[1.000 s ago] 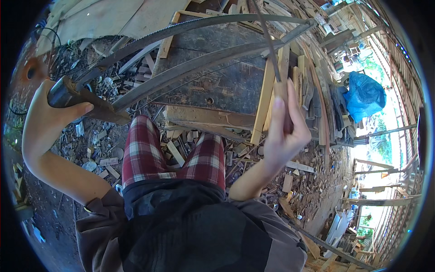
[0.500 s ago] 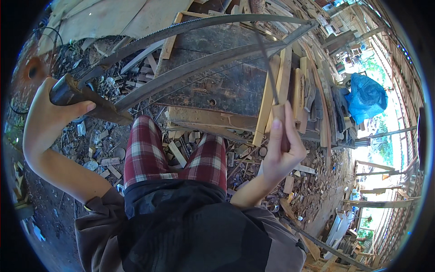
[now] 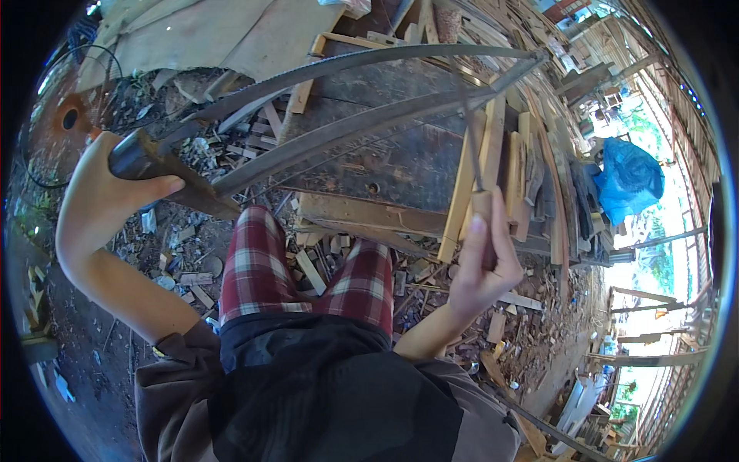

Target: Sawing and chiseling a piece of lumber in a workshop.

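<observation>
I see the left hand (image 3: 104, 183), its fingers clamped on one end of a saw (image 3: 323, 140), which reaches over the bench (image 3: 400, 165). Further right, the right hand (image 3: 486, 269) has fingers closed around the handle of a file (image 3: 482, 203).

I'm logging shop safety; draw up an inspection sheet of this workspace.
Surface: dark wooden bench, scuffed.
Job's things: saw, teeth on its upper bar; wooden-handled metal tool.
Clutter: wood scraps littering the ground.
Hands: left hand grips the saw's left end; right hand holds the metal tool by its handle.
Cables: thin black loop at far left; cable or not, cannot tell.
Surroundings: blue plastic at right; boards along the bench's right side.
</observation>
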Demonstrator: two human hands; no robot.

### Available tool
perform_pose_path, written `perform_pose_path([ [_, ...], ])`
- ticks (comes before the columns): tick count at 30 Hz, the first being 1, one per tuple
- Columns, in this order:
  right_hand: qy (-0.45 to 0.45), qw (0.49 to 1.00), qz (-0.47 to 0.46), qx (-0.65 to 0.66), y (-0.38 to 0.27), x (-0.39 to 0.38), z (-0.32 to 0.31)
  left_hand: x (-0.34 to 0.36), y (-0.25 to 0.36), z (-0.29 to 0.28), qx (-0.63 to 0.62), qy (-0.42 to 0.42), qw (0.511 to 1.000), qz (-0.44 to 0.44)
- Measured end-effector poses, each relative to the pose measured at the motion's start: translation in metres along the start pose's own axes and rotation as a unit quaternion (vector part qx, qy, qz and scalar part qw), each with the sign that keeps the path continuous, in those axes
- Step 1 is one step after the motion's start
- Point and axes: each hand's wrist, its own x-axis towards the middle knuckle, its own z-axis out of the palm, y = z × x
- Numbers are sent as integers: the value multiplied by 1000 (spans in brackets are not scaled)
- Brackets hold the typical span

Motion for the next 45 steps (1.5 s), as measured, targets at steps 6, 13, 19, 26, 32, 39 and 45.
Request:
perform_pose_path([
  [6, 18, 999, -3, 47, -1, 39, 40, 5, 5, 0, 36, 2, 998, 47],
  [13, -7, 1000, -18, -3, 6, 9, 33, 19, 7, -8, 49, -35, 998, -19],
  [19, 37, 994, -84, 54, 6, 41, 49, 10, 25, -3, 69, -34, 997, -7],
  [26, -11, 997, -66, 45, 6, 9, 36, 6, 19, -3, 44, -49, 998, 7],
  [32, 15, 996, -74, 47, -10, 22, 30, 4, 24, -3, 15, -81, 996, 36],
  [39, -29, 997, -65, 27, -3, 6, 38, -3, 23, 3, 26, -32, 999, 24],
  [45, -16, 997, -68, 32, -22, 11, 21, 4, 14, -14, 60, -47, 997, -19],
])
